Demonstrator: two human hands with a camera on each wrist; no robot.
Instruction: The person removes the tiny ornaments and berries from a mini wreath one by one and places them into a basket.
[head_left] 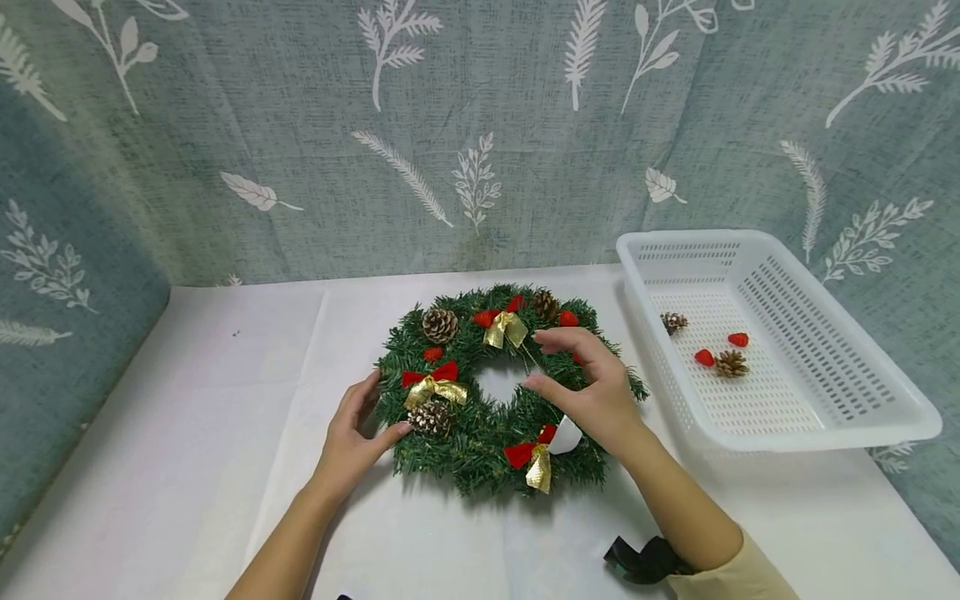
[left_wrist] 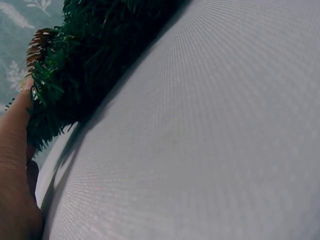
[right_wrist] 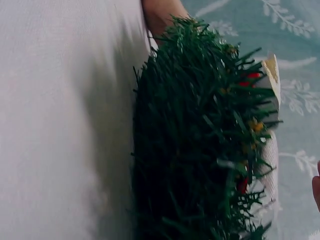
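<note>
Left fingers (head_left: 364,393) grip the wreath (head_left: 472,458); right fingers (head_left: 576,339) curve above it.

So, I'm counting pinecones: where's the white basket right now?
In the head view, the white basket stands on the right side of the table, just right of the green wreath.

Tablecloth (head_left: 202,450) is offering passage at frame left; wreath (head_left: 472,458) is blocking centre, left hand (head_left: 354,435) and right hand (head_left: 602,396) obstructing its sides; basket (head_left: 825,440) is barring frame right.
</note>
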